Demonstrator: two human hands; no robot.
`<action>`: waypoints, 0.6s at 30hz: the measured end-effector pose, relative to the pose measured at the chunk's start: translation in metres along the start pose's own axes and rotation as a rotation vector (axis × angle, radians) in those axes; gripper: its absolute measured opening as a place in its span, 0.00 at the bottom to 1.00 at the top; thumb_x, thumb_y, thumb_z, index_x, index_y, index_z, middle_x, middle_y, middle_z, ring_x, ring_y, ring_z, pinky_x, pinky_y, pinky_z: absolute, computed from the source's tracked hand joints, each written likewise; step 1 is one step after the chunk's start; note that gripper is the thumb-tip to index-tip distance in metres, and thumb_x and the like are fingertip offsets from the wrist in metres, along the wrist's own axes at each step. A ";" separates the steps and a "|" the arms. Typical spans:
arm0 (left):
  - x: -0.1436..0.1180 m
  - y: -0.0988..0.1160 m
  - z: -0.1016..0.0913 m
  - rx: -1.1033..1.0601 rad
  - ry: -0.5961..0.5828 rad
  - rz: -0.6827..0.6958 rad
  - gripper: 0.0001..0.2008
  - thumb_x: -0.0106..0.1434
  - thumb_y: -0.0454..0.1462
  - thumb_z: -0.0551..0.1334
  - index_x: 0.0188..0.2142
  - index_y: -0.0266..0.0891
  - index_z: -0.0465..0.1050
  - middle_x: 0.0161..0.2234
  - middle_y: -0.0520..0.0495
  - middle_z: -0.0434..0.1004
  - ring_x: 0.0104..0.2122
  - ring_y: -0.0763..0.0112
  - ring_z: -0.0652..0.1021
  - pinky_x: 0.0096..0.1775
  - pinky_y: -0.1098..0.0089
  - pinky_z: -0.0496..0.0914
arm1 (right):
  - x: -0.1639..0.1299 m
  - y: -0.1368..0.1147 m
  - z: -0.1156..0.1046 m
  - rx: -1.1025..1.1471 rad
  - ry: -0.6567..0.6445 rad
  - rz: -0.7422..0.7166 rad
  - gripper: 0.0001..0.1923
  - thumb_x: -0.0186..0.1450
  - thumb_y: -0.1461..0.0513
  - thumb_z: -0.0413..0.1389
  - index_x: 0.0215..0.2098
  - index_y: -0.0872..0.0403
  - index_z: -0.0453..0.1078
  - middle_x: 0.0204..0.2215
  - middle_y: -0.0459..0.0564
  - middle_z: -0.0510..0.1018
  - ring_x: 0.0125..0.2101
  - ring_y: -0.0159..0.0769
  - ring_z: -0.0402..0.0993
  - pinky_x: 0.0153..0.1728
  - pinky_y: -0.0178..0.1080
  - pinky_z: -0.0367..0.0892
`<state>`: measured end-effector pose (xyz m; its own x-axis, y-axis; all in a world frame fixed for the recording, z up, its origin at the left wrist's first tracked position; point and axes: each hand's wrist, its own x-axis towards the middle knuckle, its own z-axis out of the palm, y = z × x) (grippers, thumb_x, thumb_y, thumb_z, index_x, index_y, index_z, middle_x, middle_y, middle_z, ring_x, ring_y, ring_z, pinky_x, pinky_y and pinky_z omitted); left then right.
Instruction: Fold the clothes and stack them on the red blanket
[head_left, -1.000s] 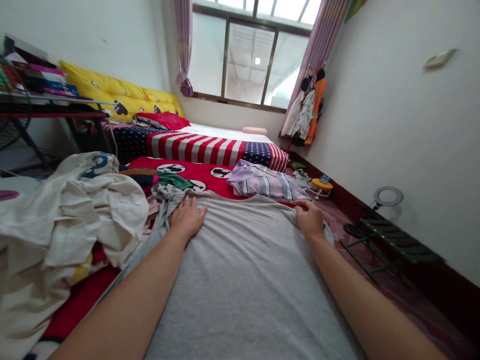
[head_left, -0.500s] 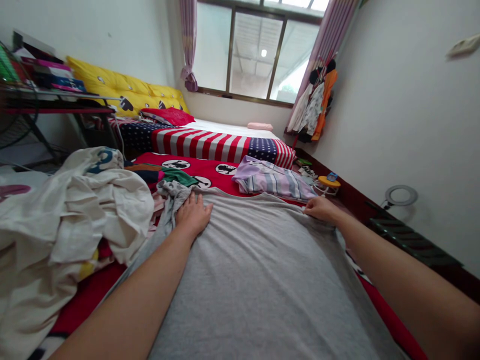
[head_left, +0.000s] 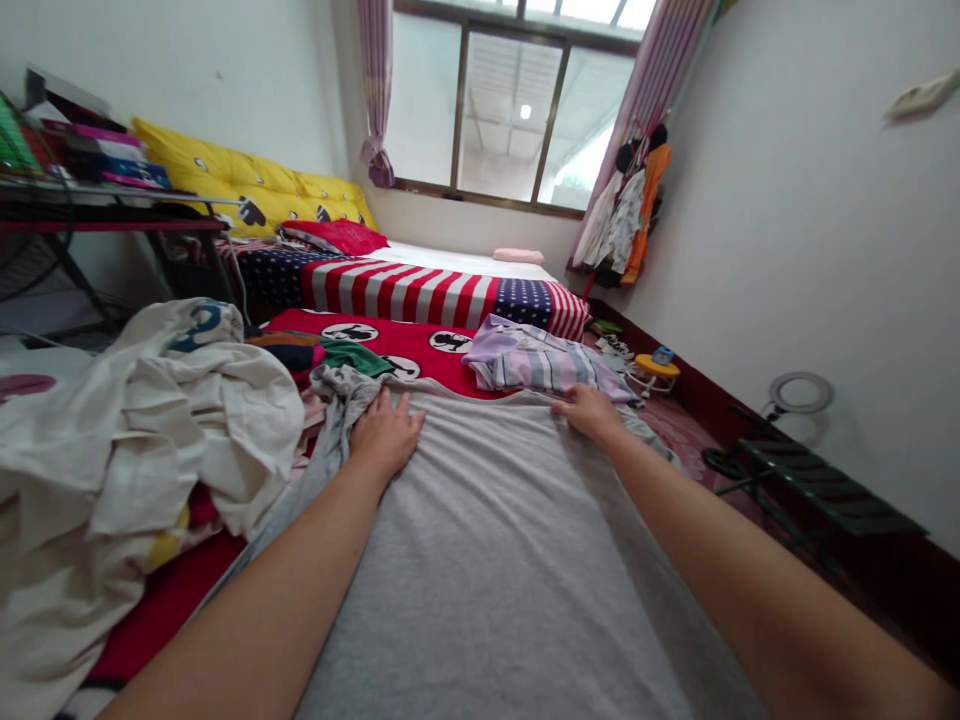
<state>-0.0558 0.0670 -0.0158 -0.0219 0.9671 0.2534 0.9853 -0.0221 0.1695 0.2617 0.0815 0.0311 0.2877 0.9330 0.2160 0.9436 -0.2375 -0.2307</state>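
Observation:
A grey shirt (head_left: 480,560) of thin, soft cloth lies spread in front of me, with light creases across it. My left hand (head_left: 388,435) rests flat on its far left part, fingers spread, beside a bunched grey fold. At the far edge, toward the right, my right hand (head_left: 591,408) has its thumb and fingers closed on the shirt's hem or border; which one, I cannot tell. Just beyond that hand lies a folded lilac and grey striped cloth (head_left: 536,358). The shirt's near end runs out of view.
A rumpled cream garment (head_left: 187,430) is heaped at the left, with a green cloth (head_left: 352,355) behind it. Underneath is a red patterned bedspread (head_left: 420,335). Farther off stands a bed with a flag-print cover (head_left: 405,290). A dark folding rack (head_left: 832,490) stands at the right.
My right hand has moved left along the shirt's far edge, drawing the right side inward. More floor shows at the right. My left hand stays in place.

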 end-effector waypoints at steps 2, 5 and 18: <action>-0.001 0.001 -0.003 -0.034 0.026 0.060 0.27 0.69 0.45 0.49 0.62 0.35 0.60 0.63 0.32 0.56 0.63 0.51 0.60 0.59 0.58 0.58 | 0.002 -0.004 0.004 0.032 -0.030 0.011 0.12 0.56 0.56 0.59 0.33 0.54 0.78 0.32 0.52 0.82 0.35 0.40 0.77 0.33 0.34 0.65; -0.002 0.005 -0.006 -0.094 0.066 0.135 0.25 0.69 0.45 0.49 0.62 0.36 0.61 0.63 0.35 0.58 0.63 0.54 0.59 0.61 0.59 0.55 | 0.007 0.001 0.004 0.060 0.011 0.080 0.12 0.60 0.60 0.53 0.28 0.56 0.78 0.25 0.53 0.81 0.31 0.39 0.77 0.29 0.33 0.64; 0.002 0.003 -0.001 -0.135 -0.002 0.200 0.27 0.69 0.46 0.48 0.62 0.34 0.61 0.63 0.33 0.58 0.62 0.52 0.60 0.61 0.56 0.55 | 0.007 0.015 0.011 -0.052 0.051 0.209 0.15 0.61 0.63 0.51 0.42 0.59 0.76 0.40 0.64 0.79 0.44 0.51 0.76 0.41 0.43 0.68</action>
<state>-0.0535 0.0687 -0.0135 0.1723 0.9406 0.2927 0.9384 -0.2470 0.2414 0.2759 0.0875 0.0193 0.4846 0.8475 0.2165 0.8694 -0.4392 -0.2264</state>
